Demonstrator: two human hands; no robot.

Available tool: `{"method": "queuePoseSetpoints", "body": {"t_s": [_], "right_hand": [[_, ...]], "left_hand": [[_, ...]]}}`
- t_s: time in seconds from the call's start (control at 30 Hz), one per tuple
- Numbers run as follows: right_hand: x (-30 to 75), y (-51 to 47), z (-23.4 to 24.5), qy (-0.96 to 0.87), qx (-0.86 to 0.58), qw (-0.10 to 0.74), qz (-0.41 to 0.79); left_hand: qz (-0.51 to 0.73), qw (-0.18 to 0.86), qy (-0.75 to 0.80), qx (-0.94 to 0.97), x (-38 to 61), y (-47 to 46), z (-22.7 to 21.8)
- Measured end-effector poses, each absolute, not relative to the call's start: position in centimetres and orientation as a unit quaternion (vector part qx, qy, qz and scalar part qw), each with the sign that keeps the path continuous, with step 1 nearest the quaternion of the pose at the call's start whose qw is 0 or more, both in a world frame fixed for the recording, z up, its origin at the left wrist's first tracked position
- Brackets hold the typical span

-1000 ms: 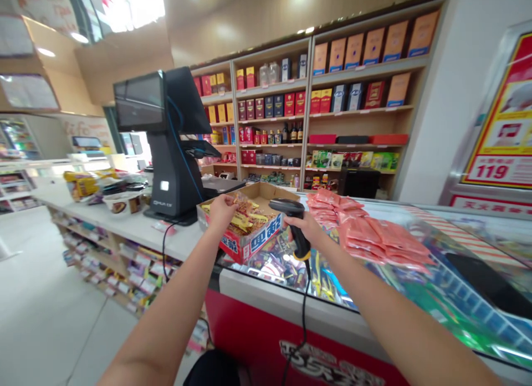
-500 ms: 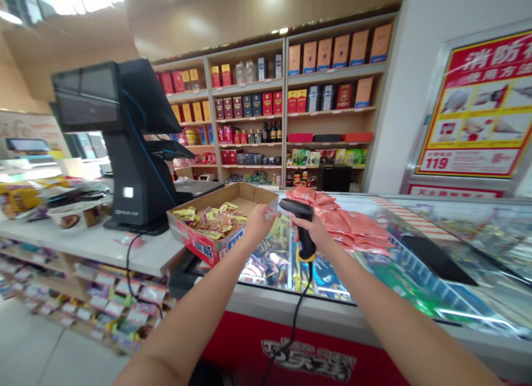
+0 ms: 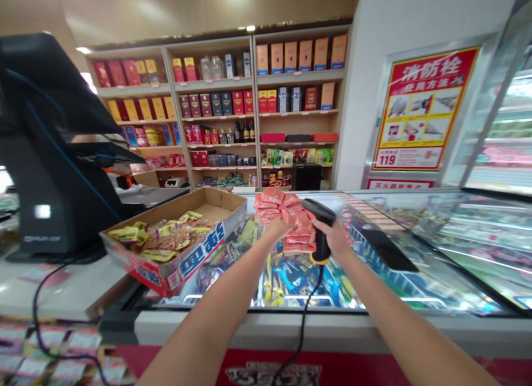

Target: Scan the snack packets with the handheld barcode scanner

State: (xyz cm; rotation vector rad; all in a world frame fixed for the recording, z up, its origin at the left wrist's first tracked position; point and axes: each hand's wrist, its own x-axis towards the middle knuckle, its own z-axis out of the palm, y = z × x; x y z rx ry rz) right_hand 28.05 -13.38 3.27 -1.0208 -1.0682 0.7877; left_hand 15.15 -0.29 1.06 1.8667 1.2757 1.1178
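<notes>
A black barcode scanner with a yellow-trimmed handle base is upright in my right hand, fingers wrapped round its grip; its cable runs down over the counter front. Left of it, my left hand reaches to the near side of a pile of pink-red packets. Its visible fingers look stretched out at the packets, and nothing shows held; part of the hand's far side is hidden. The packets lie stacked on the glass top of a freezer with colourful bags inside.
An open cardboard box of yellow-labelled snack packs stands left of my left forearm. A black checkout terminal is at the far left. A dark phone-like slab lies on the glass at right. Shelves of boxed goods stand behind.
My left hand has moved from beside the box's right corner to the pink-red packets. The view has turned right. The scanner stays in my right hand.
</notes>
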Motion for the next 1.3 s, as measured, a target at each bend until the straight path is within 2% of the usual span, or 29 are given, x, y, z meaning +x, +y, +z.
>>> {"method": "queuePoseSetpoints", "body": {"t_s": [0.1,0.17,0.3,0.5,0.73,1.3], "right_hand": [[28.3,-12.9,3.8,-0.494,-0.456,0.649,0.356],[28.1,-12.4,4.4,-0.515,-0.458,0.626,0.364],[26.4,-11.1,5.7,-0.564,-0.465,0.574,0.369],[23.7,-9.8,5.0,-0.572,-0.451,0.55,0.409],[25.2,-10.3,2.8,-0.613,-0.46,0.491,0.414],[25.1,-10.4,2.5,-0.577,-0.428,0.509,0.474]], "left_hand": [[0.394,0.411,0.494,0.657,13.5,0.3,1.1],[0.418,0.457,0.481,0.621,11.7,0.7,1.2],[0.532,0.468,0.445,0.548,7.8,1.7,1.7],[0.654,0.412,0.363,0.52,4.2,2.9,2.0],[0.643,0.255,0.393,0.607,3.4,2.8,2.9],[0.628,0.217,0.401,0.63,3.6,2.6,2.9]]}}
